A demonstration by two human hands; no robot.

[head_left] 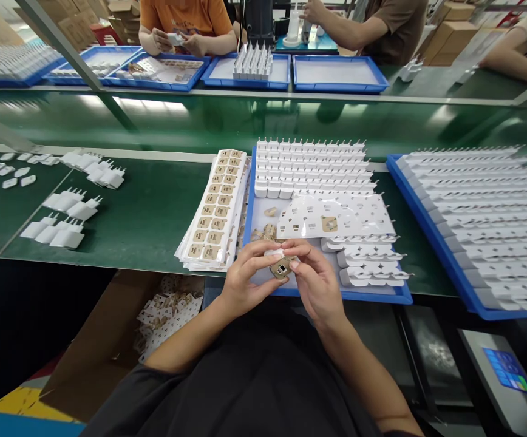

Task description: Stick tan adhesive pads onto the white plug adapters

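Note:
Between my two hands is a white charger with a tan sticker over its near face; the sticker has small cut-outs showing the port. My left hand grips it from the left with thumb and fingers. From the other side, my right hand pinches it, the thumb at the sticker's right edge. Just beyond them, a mostly stripped sticker sheet lies across chargers in a blue tray. Loose tan pieces lie in the tray. Left of it is a stack of sticker sheets.
Rows of white chargers fill the tray's far part. Another full blue tray stands right. Loose chargers lie left. Below is a cardboard box of used sheets. Co-workers sit across the green conveyor. A screen device is lower right.

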